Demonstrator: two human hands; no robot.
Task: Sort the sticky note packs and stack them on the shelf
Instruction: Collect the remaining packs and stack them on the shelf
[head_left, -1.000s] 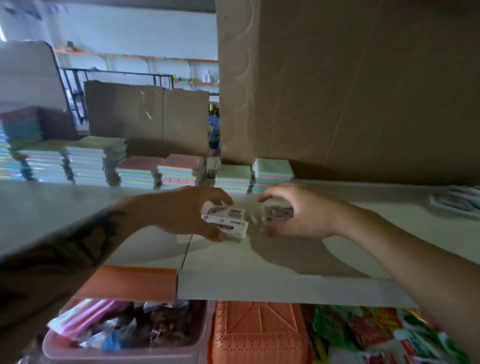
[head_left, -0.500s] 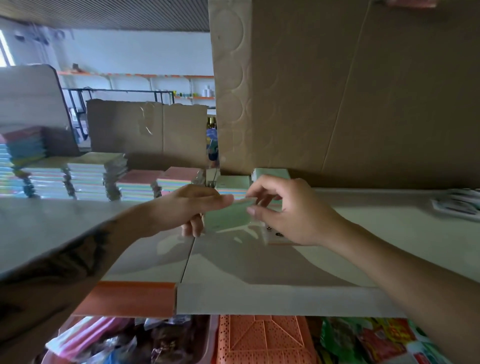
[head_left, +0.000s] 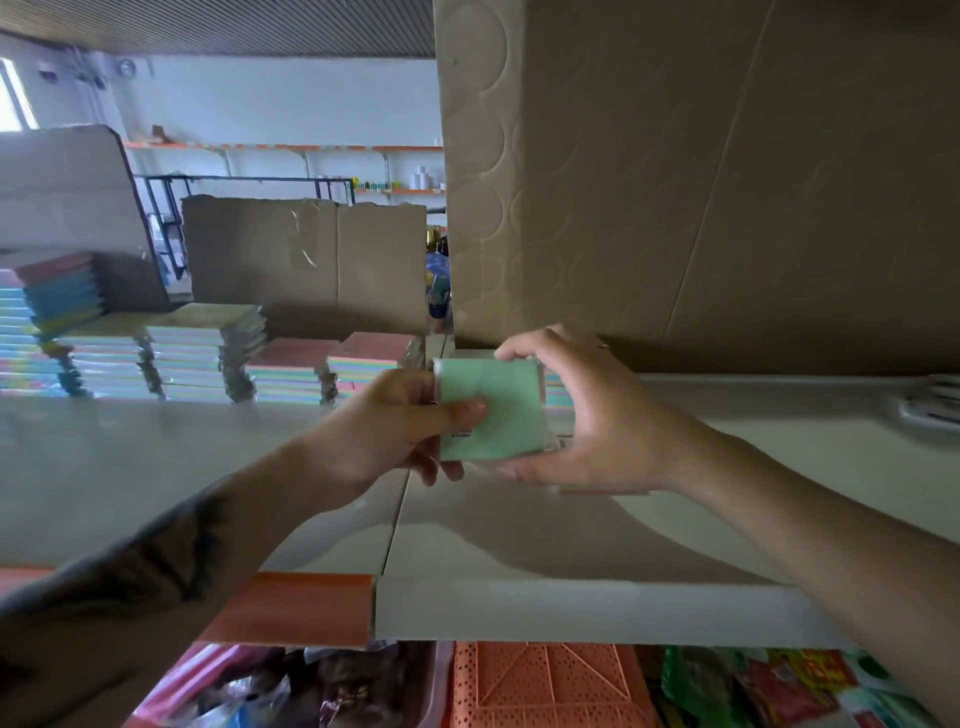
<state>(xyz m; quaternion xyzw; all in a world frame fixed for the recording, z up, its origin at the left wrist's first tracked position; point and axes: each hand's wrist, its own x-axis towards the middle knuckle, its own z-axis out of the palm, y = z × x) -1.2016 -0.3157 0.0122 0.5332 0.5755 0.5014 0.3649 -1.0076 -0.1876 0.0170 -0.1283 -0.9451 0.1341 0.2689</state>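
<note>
Both hands on one green pack (head_left: 488, 408), held above the shelf (head_left: 727, 457). The left hand (head_left: 395, 431) pinches its edge at nine o'clock; the right hand (head_left: 582, 415) cups it at three. Risk: its slick wrap could let it slip, toppling neighbours. At ten o'clock stand roughly seven stacks (head_left: 197, 358), edges blurring.

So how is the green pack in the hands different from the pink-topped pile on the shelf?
The green pack is a single pack, held up above the shelf by the left hand and right hand; the pink-topped pile is several packs stacked, resting on the shelf untouched. One faces green, the other is pink on top. Both are sticky notes.
</note>
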